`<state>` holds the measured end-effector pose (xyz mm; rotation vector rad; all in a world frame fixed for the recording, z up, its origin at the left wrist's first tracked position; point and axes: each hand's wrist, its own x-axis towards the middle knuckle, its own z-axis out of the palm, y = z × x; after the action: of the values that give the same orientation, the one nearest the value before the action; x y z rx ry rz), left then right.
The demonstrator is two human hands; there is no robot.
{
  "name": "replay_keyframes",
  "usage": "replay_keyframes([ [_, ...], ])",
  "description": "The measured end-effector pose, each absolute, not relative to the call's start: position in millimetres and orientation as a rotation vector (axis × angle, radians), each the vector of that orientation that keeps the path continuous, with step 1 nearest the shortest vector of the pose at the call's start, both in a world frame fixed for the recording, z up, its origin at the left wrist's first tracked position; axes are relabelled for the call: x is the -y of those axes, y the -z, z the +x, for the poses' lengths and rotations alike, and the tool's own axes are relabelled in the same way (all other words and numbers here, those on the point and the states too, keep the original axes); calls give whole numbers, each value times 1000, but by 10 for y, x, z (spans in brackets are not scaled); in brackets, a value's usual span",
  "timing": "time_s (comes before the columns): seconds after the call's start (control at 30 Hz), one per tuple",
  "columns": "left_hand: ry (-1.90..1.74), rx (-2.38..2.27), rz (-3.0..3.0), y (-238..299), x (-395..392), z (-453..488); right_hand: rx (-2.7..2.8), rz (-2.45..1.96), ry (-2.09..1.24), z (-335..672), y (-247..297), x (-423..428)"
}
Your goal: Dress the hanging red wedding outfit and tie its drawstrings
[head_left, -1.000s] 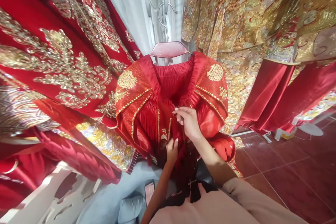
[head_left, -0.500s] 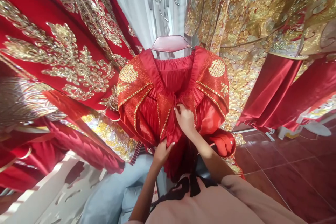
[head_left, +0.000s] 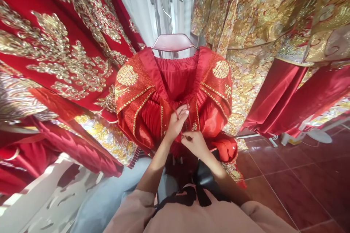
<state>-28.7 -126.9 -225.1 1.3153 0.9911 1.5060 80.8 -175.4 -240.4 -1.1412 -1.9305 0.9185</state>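
A red garment [head_left: 142, 116] with gold beaded trim and gold embroidered emblems hangs on a hanger [head_left: 172, 42] with a pale pink top piece and a metal hook. My left hand [head_left: 176, 123] is at the garment's front opening, just below the gathered neckline. Its fingers are closed on a thin red cord [head_left: 176, 113] at the neck. Lower and to the right, my right hand [head_left: 195, 143] is closed in a pinch, with a bit of the same red cord between thumb and finger. The cord's lower end is partly hidden by my hands.
Red cloth with gold beadwork [head_left: 54, 54] hangs at the left, and gold patterned cloth [head_left: 257, 18] at the right. A white cut-out panel [head_left: 54, 204] stands at lower left. Red floor tiles [head_left: 276, 174] show at lower right.
My left hand has risen from the garment's lower front to the neckline and now grips the cord. My right hand has dropped below it. The view has shifted slightly.
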Motion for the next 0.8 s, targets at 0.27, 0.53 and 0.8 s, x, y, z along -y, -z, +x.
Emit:
replay_keyframes([
  [0.27,-1644,-1475,1497,2246,1333,-287,1921,-1413,-535,1007,2286,1362],
  [0.53,-1554,-1665,1622,2248,1496,-347,1154,-845,-1458,597,2100,1022],
  [0.8,-1530,-1552,1591,2304,1561,-374,839,-499,-1929,677,2011,1238],
])
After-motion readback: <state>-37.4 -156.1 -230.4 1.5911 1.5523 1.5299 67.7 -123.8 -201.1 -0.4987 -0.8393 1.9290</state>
